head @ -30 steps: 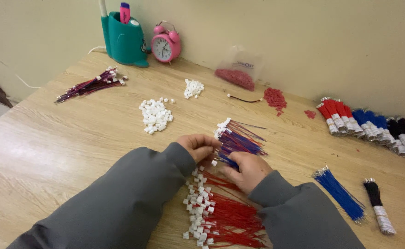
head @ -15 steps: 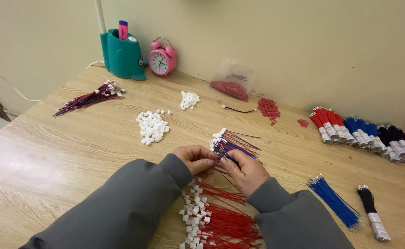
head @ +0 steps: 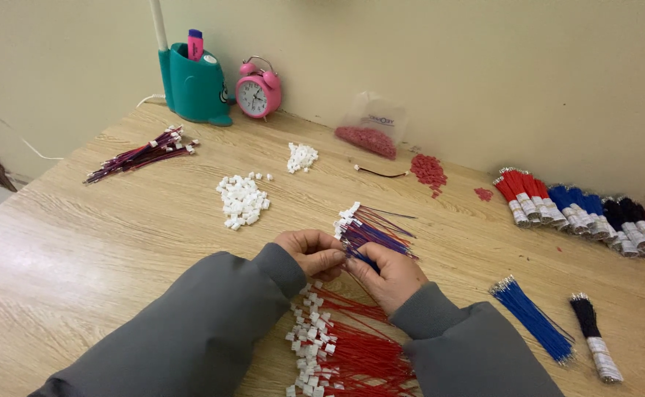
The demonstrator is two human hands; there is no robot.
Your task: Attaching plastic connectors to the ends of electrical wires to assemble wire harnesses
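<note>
My left hand and my right hand meet at the middle of the wooden table, fingertips pinched together on a thin wire with a small white connector. Just beyond them lies a fanned bundle of purple and blue wires with white connectors. Under my wrists spreads a pile of red wires with white connectors. Both arms wear grey sleeves.
Loose white connectors and a smaller heap lie ahead. A dark wire bundle is far left. A teal holder, a pink clock, red beads in a bag, bundled red, blue and black wires and blue wires sit around.
The view has shifted a little, so the table looks lower and more of the wall shows. My hands stay pinched together at the same spot.
</note>
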